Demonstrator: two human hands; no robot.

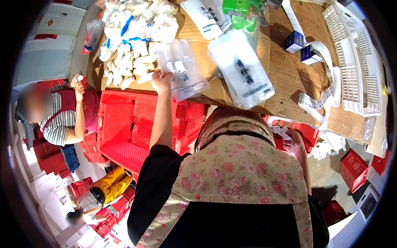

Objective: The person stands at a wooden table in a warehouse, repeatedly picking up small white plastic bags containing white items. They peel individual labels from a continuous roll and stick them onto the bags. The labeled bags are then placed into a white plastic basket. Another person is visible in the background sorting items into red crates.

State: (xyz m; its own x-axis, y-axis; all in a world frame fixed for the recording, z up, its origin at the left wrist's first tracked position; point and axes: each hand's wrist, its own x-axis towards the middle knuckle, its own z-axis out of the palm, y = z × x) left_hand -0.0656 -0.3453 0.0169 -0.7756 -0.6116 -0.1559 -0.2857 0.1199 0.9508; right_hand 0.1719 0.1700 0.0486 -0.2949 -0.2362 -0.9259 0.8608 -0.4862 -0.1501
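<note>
My left hand [162, 81] is at the edge of a clear printed plastic bag [189, 77] lying flat on the table; whether its fingers grip the bag is unclear. Small white labels [179, 66] lie on that bag. To its left rest loose pale mushrooms [124, 66], with plastic bags of more mushrooms [139, 21] behind them. A stack of printed plastic bags [243, 69] lies to the right. My right hand [293, 141] is low beside my apron, closed on a crumpled whitish strip [280, 131], over a red crate.
A large red crate [124, 148] stands below the table's left edge. A green device [237, 7], small blue boxes [294, 41], a curling label strip [325, 96] and a white plastic basket [347, 62] are on the table. Two people [62, 114] are at the left.
</note>
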